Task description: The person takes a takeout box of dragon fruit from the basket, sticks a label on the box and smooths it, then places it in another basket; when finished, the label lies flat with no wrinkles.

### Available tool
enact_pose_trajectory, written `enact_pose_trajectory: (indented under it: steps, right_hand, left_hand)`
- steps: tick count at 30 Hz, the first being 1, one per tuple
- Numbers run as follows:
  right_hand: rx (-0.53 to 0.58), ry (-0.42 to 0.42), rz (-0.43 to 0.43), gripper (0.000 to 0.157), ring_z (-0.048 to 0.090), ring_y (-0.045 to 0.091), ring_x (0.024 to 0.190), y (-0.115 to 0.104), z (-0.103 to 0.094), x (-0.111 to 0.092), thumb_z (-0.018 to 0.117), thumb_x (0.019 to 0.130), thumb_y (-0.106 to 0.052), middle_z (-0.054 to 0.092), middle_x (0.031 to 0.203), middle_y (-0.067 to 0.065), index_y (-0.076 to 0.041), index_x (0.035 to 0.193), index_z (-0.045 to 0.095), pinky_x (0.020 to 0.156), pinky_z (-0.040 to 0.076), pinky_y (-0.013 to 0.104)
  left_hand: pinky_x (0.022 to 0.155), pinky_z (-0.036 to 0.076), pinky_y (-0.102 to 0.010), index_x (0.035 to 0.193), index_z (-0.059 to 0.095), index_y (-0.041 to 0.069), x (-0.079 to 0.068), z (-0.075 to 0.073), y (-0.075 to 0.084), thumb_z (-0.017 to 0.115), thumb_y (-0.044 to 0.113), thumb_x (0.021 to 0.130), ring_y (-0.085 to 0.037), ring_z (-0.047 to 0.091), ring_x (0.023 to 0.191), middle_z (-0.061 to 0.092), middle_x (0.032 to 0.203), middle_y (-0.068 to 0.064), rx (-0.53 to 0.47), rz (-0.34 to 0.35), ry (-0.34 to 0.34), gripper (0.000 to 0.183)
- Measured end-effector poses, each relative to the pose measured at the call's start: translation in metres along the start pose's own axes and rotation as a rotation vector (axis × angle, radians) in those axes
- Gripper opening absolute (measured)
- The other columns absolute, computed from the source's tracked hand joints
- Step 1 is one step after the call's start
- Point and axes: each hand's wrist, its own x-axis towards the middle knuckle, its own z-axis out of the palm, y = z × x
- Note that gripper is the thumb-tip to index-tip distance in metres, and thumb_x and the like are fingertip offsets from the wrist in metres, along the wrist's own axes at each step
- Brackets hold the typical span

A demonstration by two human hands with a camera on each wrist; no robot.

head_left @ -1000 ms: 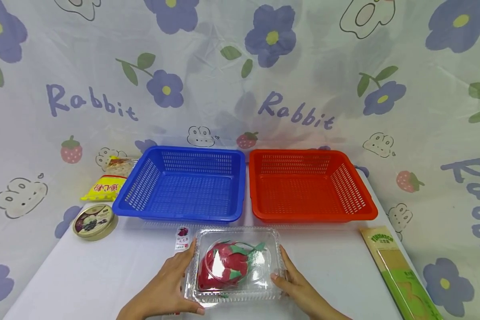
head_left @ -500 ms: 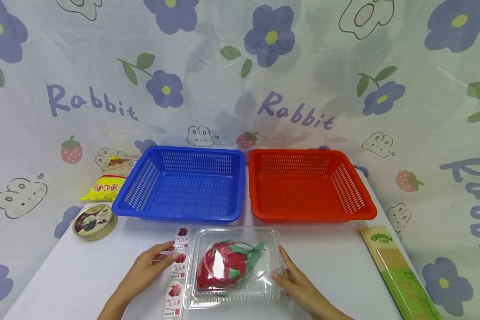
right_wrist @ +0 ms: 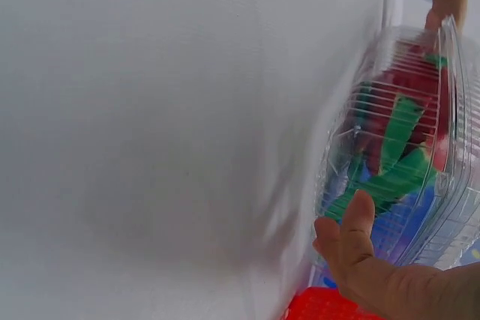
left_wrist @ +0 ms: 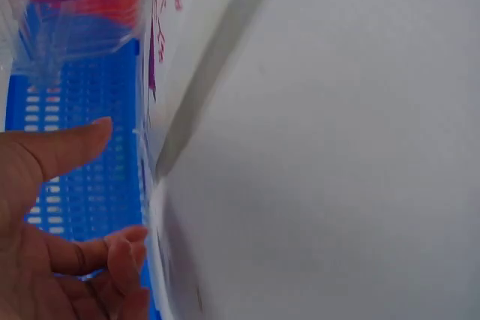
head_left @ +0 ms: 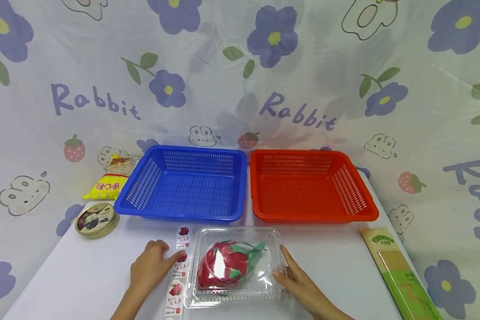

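Observation:
A clear plastic clamshell box [head_left: 260, 271] stands at the front middle of the table, with a red dragon fruit [head_left: 228, 264] with green leaf tips inside. Along its left side lies a strip of dragon fruit stickers [head_left: 175, 289]. My left hand [head_left: 150, 266] is beside the strip, its thumb tip over a sticker and its fingers bent loosely; the left wrist view has a gap between thumb and fingers. On the other side, my right hand [head_left: 300, 284] rests its fingers and thumb at the box's right wall, as the right wrist view also has it.
Behind the box sit a blue basket [head_left: 180, 218] and a red basket [head_left: 312, 218], side by side. At the left are a round tin [head_left: 97, 221] and a yellow food bag [head_left: 108, 186]. A green and tan flat packet [head_left: 400, 275] lies along the right edge.
My left hand has let go of the box's left side and moved left, to the sticker strip, uncovering several stickers. The box and my right hand have stayed nearly in place.

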Motion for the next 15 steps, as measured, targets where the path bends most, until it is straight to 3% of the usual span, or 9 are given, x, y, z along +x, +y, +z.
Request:
enact_pose_trajectory:
  steps: [6,12,15]
  right_hand:
    - [0.011,-0.019,-0.024,0.078,0.022,0.059,0.141,0.0048,-0.0015,0.0005,0.054,0.102,-0.026,0.002,0.161,0.031,-0.011,0.161,0.005,0.097,0.045,0.065]
    - [0.012,-0.031,-0.021,0.077,0.039,0.053,0.135,0.007,-0.0025,0.0016,0.052,0.102,-0.026,0.018,0.156,0.038,-0.012,0.161,0.005,0.096,0.047,0.062]
    - [0.007,-0.03,-0.017,0.077,0.041,0.053,0.134,0.0068,-0.0029,0.0017,0.052,0.102,-0.027,0.022,0.153,0.04,-0.012,0.161,0.005,0.097,0.046,0.062]
  left_hand:
    - [0.054,0.046,-0.042,0.099,0.06,-0.006,0.0032,0.0077,0.0067,0.08,0.05,0.077,-0.026,0.057,0.067,0.053,0.09,-0.016,0.048,0.024,-0.011,0.064]
    - [0.055,0.046,-0.044,0.098,0.059,-0.007,0.0042,0.009,0.0072,0.083,0.043,0.074,-0.027,0.056,0.068,0.052,0.089,-0.017,0.034,0.025,-0.009,0.06]
    - [0.058,0.048,-0.045,0.1,0.06,-0.009,0.0045,0.0095,0.0072,0.083,0.039,0.075,-0.029,0.057,0.07,0.054,0.09,-0.018,-0.006,0.016,-0.012,0.059]
